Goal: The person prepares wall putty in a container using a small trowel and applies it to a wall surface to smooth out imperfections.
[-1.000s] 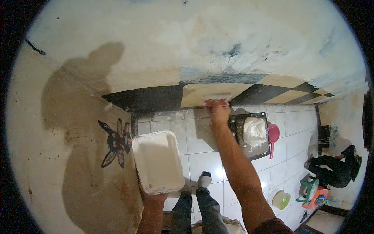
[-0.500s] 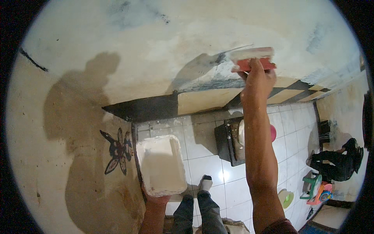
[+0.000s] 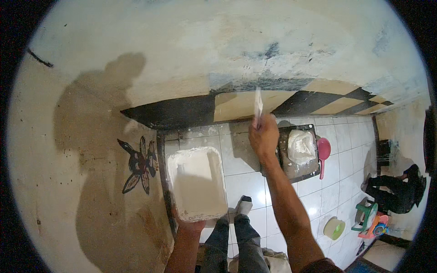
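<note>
My left hand [image 3: 191,224] is closed on the near edge of a white rectangular tub [image 3: 222,195], holding it low on the left. Pale, smooth paste [image 3: 195,191] fills part of the tub, and dried smears coat its rim. My right hand [image 3: 265,139] grips a wide scraper [image 3: 258,104], seen edge-on and slightly blurred. The blade points up toward the wall [image 3: 182,54], in front of the painted black and cream band [image 3: 250,104]; whether it touches is unclear. Whitish coating with bluish-dark patches covers the wall above that band.
On the white tiled floor stands a dark box [image 3: 298,172] with a white plastic bag [image 3: 301,146] on it. Beside them is a pink dipper [image 3: 323,150]. Farther right are a green-lidded container [image 3: 334,229], a green stool [image 3: 365,216] and dark clothing [image 3: 391,193]. A painted flower [image 3: 141,166] marks the left wall.
My right hand has come down and left from the wall, and the scraper has turned from face-on to edge-on. The box top and bag now show. The tub stays in my left hand.
</note>
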Available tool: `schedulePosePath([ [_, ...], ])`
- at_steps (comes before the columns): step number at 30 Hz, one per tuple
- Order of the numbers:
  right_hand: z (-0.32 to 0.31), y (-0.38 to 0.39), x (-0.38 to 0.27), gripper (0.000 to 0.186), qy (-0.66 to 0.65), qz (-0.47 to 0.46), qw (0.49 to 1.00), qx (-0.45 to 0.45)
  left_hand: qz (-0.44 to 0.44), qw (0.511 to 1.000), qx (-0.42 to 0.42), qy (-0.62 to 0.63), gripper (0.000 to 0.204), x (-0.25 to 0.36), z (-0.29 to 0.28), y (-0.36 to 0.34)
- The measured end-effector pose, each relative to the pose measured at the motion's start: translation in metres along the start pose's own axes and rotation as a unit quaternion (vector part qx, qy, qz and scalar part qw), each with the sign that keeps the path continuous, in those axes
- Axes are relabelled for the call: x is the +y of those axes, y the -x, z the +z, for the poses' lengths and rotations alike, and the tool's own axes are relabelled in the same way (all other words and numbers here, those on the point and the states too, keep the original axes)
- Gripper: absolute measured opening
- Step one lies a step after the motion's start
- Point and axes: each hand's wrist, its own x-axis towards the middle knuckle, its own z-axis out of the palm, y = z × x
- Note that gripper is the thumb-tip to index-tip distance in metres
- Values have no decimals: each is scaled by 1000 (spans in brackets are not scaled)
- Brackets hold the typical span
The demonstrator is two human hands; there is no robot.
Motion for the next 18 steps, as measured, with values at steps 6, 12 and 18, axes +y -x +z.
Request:
schedulePosePath([
  [6, -76, 54, -41, 38, -626, 292, 720, 72, -21, 992, 122, 19, 49, -5, 6, -11],
  [12, -128, 76, -72, 34, -709, 341, 607, 115, -49, 994, 97, 6, 50, -18, 0, -24],
  [18, -155, 97, -87, 19, -476, 289, 824, -107, -74, 997, -35, 11, 54, -36, 27, -36],
])
